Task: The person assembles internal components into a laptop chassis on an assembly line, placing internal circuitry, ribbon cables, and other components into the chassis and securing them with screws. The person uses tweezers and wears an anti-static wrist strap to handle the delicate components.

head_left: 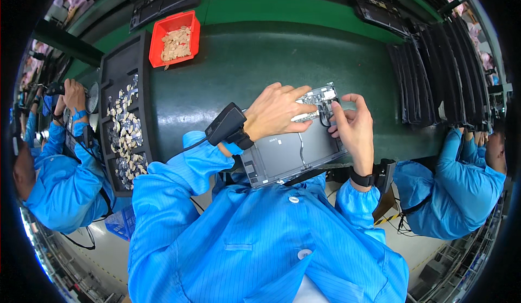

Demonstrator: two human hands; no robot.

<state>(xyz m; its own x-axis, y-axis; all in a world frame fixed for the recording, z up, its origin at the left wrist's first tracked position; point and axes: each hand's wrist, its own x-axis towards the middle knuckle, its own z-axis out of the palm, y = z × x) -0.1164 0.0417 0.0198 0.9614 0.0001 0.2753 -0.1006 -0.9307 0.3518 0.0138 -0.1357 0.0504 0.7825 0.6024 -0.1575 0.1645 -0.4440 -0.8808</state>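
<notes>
A grey laptop base (277,154) with its circuit board (320,99) exposed lies tilted on the bench edge in front of me. Across the board's left part reaches my left hand (277,110), palm down, its fingers stretched out and the fingertips on the board. At the base's right edge is my right hand (355,132), thumb and fingers bent but apart, close to a small black cable (324,116). Whether its lower fingertips touch the edge, I cannot tell. A thin grey cable (302,148) runs down the bare inside of the base.
Left stands a black tray (146,135) of small beige and dark parts. Behind it is a red bin (157,42) of beige pieces. Black panels (429,80) stand in a row at the right. A co-worker (65,178) sits at the left, another (450,189) at the right.
</notes>
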